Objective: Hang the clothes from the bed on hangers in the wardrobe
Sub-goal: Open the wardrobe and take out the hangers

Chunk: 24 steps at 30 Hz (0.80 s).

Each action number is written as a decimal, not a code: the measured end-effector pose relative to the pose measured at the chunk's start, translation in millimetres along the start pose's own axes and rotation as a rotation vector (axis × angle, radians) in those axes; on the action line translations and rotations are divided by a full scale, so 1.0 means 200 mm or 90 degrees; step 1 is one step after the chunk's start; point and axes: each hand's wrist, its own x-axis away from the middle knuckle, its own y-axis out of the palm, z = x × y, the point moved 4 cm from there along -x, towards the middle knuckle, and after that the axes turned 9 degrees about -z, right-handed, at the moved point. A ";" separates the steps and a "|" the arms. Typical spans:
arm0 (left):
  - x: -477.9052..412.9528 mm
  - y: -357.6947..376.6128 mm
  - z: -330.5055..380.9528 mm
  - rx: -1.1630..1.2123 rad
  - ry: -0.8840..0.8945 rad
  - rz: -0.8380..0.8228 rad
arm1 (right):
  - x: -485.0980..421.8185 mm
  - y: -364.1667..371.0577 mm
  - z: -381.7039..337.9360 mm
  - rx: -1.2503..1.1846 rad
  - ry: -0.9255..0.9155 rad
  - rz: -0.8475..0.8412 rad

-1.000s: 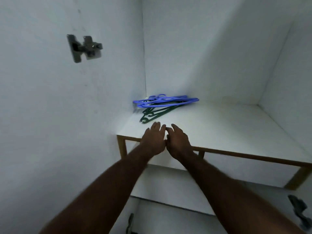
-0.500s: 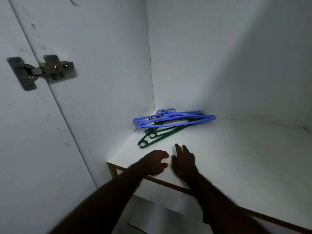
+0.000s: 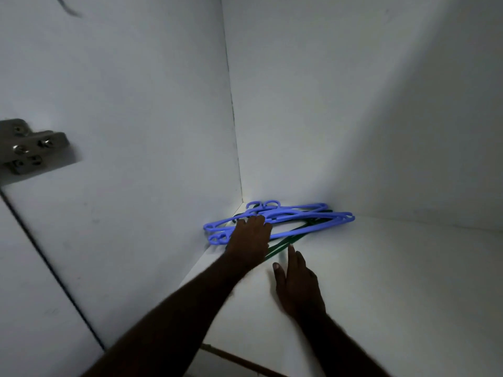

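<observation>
Hardly begun, I judge: no clothes are in view and nothing is hung. The blue hangers (image 3: 313,216) lie piled over green hangers (image 3: 280,246) in the back left corner of the wardrobe shelf (image 3: 381,281). The left hand (image 3: 250,238) rests on the blue pile; whether it grips, I cannot tell. The right hand (image 3: 296,284) lies flat on the shelf, fingers straight, just beside them.

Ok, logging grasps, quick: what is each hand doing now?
Left hand: on the blue hangers; grip cannot be told.
Right hand: open, flat on the shelf.
</observation>
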 end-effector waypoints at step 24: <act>-0.41 -0.05 -0.34 0.107 -0.010 -0.030 | -0.20 -0.01 0.00 0.037 -0.004 0.028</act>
